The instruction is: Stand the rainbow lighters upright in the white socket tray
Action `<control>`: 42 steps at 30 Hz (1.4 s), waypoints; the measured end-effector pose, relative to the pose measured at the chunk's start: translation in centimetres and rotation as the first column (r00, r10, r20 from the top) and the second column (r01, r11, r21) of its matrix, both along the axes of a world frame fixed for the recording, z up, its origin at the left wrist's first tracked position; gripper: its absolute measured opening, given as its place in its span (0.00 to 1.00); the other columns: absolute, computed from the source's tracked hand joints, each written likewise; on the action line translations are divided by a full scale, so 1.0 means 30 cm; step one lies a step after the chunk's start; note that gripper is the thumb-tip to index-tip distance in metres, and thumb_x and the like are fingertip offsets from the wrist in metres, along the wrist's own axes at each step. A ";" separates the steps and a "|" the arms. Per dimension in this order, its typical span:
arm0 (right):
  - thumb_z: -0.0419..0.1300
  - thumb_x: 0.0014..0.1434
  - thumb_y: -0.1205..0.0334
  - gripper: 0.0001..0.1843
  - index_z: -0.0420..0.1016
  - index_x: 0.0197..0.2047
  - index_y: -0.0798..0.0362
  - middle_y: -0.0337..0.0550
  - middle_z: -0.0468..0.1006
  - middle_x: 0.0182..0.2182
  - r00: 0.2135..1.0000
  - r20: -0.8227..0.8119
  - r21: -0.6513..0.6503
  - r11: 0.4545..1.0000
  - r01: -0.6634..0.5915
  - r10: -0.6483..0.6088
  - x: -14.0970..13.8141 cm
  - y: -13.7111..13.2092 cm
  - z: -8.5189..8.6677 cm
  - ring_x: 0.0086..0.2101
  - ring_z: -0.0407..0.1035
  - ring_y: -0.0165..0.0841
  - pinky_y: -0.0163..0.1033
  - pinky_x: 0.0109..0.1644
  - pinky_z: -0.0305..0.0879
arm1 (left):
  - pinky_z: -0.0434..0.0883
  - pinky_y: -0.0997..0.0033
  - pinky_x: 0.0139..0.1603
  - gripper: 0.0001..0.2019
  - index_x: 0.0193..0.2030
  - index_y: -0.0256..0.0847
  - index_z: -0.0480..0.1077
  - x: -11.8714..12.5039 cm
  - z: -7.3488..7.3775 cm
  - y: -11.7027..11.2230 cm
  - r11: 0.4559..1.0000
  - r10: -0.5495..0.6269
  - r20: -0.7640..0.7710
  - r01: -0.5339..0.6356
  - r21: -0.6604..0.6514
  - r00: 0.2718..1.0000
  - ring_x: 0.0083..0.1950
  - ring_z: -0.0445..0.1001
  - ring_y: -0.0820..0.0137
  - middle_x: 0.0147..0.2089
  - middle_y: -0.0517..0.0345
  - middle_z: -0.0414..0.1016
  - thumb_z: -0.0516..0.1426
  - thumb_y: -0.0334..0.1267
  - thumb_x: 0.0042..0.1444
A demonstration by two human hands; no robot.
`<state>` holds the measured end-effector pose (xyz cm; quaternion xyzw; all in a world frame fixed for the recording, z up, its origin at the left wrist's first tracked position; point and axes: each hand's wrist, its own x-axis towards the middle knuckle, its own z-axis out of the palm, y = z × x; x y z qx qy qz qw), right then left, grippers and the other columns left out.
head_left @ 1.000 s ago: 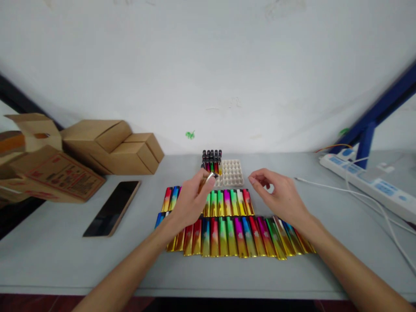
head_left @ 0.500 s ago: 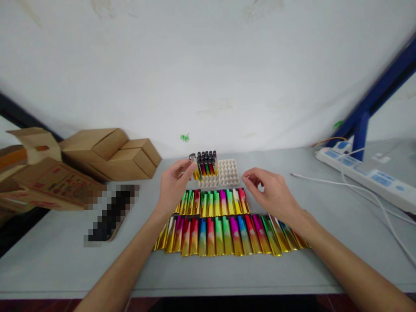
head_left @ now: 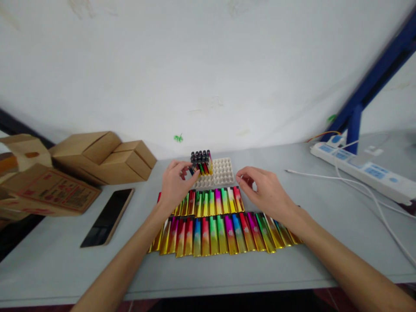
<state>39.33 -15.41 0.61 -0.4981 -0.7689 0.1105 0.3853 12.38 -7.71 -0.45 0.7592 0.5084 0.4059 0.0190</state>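
My left hand [head_left: 177,182] is at the left edge of a white dimpled tray [head_left: 203,182], its thumb and fingers closed on a lighter [head_left: 191,170] that mostly hides behind the fingertips. Several lighters [head_left: 200,157] with black tops stand upright, packed at the back of this tray. A second white tray [head_left: 223,170] adjoins it on the right, its cups showing. My right hand [head_left: 264,188] hovers to the right of it, fingers curled in a loose pinch with nothing visible in them. Below, metallic multicoloured lighters lie in two rows, a back row [head_left: 209,203] and a longer front row [head_left: 222,234].
At the left are brown cardboard boxes [head_left: 107,160] and a dark phone [head_left: 107,219] lying on the grey table [head_left: 208,275]. A white power strip [head_left: 364,169] and a white cable [head_left: 328,175] lie at the right. Behind is a white wall [head_left: 208,86].
My left hand has lowered the lighter it held upright beside the packed ones. My right hand stays pinched near the second tray. The view has shifted slightly.
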 end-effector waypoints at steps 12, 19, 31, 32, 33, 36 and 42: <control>0.56 0.70 0.65 0.08 0.75 0.41 0.54 0.41 0.78 0.32 1.000 0.030 -0.073 0.997 0.004 -0.002 -0.003 -0.005 0.010 0.32 0.72 0.33 0.40 0.40 0.64 | 0.76 0.62 0.43 0.10 0.45 0.39 0.76 -0.006 -0.010 0.032 0.993 -0.072 -0.172 0.087 0.082 0.983 0.43 0.73 0.63 0.45 0.51 0.68 0.64 0.39 0.58; 0.55 0.69 0.66 0.08 0.76 0.43 0.54 0.43 0.79 0.34 0.999 0.044 -0.108 0.994 -0.004 0.009 -0.004 -0.008 0.008 0.33 0.72 0.34 0.40 0.40 0.65 | 0.77 0.59 0.48 0.09 0.42 0.40 0.74 -0.001 -0.002 0.036 0.994 -0.085 -0.191 0.097 0.054 0.978 0.47 0.74 0.61 0.47 0.51 0.68 0.63 0.41 0.59; 0.54 0.70 0.64 0.09 0.75 0.41 0.53 0.44 0.79 0.34 0.998 0.064 -0.117 0.993 -0.017 0.024 0.001 -0.004 0.003 0.33 0.72 0.34 0.40 0.40 0.65 | 0.75 0.55 0.54 0.10 0.44 0.42 0.70 0.000 0.008 0.037 0.994 -0.078 -0.251 0.093 0.048 0.965 0.53 0.72 0.57 0.50 0.49 0.66 0.64 0.38 0.57; 0.54 0.70 0.64 0.09 0.75 0.41 0.53 0.44 0.79 0.34 0.998 0.064 -0.118 0.993 -0.017 0.025 0.001 -0.004 0.004 0.34 0.72 0.34 0.40 0.41 0.65 | 0.75 0.56 0.52 0.10 0.44 0.42 0.70 0.000 0.008 0.037 0.995 -0.076 -0.250 0.089 0.039 0.965 0.53 0.72 0.57 0.50 0.49 0.66 0.64 0.38 0.57; 0.54 0.70 0.64 0.09 0.76 0.41 0.53 0.44 0.80 0.35 0.998 0.064 -0.117 0.993 -0.017 0.024 0.001 -0.004 0.004 0.34 0.72 0.34 0.41 0.41 0.65 | 0.76 0.57 0.50 0.11 0.45 0.43 0.70 0.001 0.008 0.036 0.996 -0.077 -0.249 0.088 0.030 0.965 0.53 0.72 0.57 0.50 0.49 0.66 0.64 0.37 0.57; 0.54 0.70 0.64 0.09 0.76 0.41 0.53 0.44 0.79 0.34 0.997 0.067 -0.114 0.993 -0.016 0.024 0.005 -0.003 0.008 0.34 0.72 0.34 0.41 0.42 0.66 | 0.75 0.60 0.47 0.14 0.46 0.43 0.68 -0.001 0.008 0.033 0.995 -0.095 -0.232 0.101 0.015 0.968 0.52 0.72 0.58 0.51 0.50 0.67 0.65 0.35 0.55; 0.57 0.69 0.63 0.07 0.76 0.42 0.53 0.42 0.78 0.34 0.994 0.112 -0.167 0.986 0.019 0.000 0.032 0.010 0.008 0.31 0.71 0.33 0.40 0.40 0.66 | 0.75 0.63 0.46 0.23 0.53 0.44 0.65 -0.009 0.001 0.033 0.996 -0.094 -0.213 0.094 -0.010 0.973 0.49 0.73 0.62 0.52 0.52 0.66 0.69 0.34 0.54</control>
